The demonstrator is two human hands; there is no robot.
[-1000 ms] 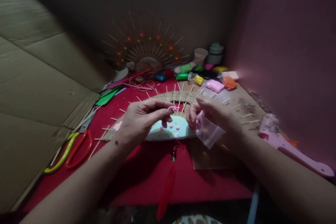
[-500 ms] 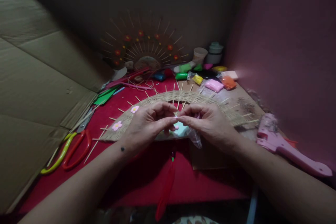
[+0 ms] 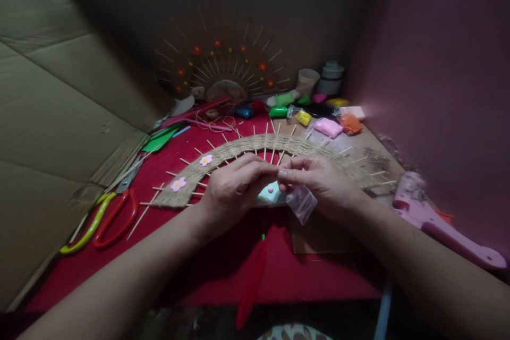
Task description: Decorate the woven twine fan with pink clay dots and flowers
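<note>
My left hand [image 3: 237,183] has its fingers pressed together, their tips meeting those of my right hand [image 3: 314,175] above the middle of a woven fan [image 3: 247,143] with wooden ribs. Whatever the left fingers pinch is too small to make out. A small clear plastic bag [image 3: 303,204] hangs from my right hand, whose fingers are closed. Beneath the hands, a light blue piece [image 3: 263,196] carries a small pink ball [image 3: 271,189]. Two pink flowers, one upper [image 3: 206,160] and one lower [image 3: 178,184], sit on the fan's left part.
Scissors [image 3: 115,220] lie at the left beside a cardboard wall [image 3: 59,117]. A pink glue gun [image 3: 442,228] is at the right. Bagged clay, including a pink packet [image 3: 329,127], lies behind the fan. A red tassel [image 3: 253,287] hangs in front. A decorated fan [image 3: 225,90] stands behind.
My left hand has turned so its back shows more and its fingers cover the pinch point. The plastic bag under my right hand is more exposed. The view has shifted slightly.
</note>
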